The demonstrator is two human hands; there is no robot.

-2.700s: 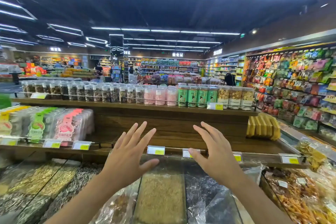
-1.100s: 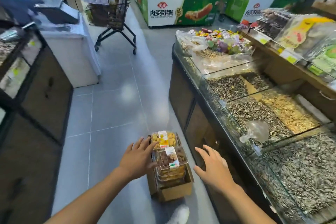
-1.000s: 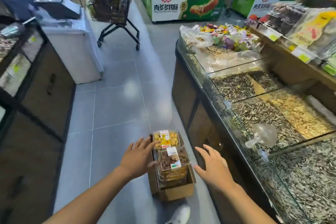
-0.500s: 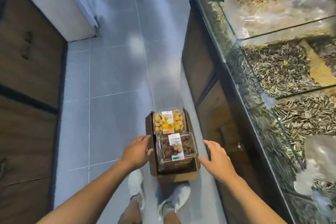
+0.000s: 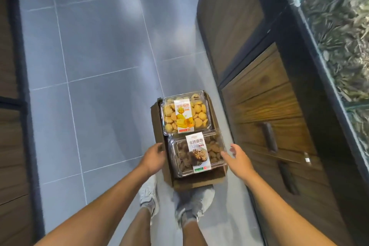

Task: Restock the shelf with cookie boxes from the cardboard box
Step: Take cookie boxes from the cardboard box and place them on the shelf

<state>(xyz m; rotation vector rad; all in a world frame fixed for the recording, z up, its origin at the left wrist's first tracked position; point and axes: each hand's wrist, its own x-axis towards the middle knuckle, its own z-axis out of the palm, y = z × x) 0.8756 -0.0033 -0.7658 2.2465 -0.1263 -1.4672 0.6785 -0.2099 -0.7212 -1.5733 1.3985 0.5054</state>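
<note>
A grey tiled floor [image 5: 99,66] fills the left and centre of the frame, seen from straight above. A dark wooden cabinet [image 5: 269,106] with bar handles [image 5: 269,139] runs down the right side, and a glass-walled bin of seeds [image 5: 339,26] is seen at the upper right.

A cardboard box [image 5: 195,182] is set on the floor at lower centre, just beside the cabinet. Two clear plastic cookie boxes are held in it, each closed and crossed by a white label strip. The upper box [image 5: 169,114] is filled with pale yellow cookies. The lower box [image 5: 215,152] is filled with dark brown cookies, and its lid sits above the cardboard rim.

The left hand [image 5: 153,158] is laid against the left wall of the cardboard box, fingers bent toward it; whether the wall is gripped cannot be told. The right hand [image 5: 237,158] is held with fingers spread and loose, just beside the right edge of the brown-cookie box, nothing held in it.

Two white shoes [image 5: 148,195] are seen directly below the cardboard box.
</note>
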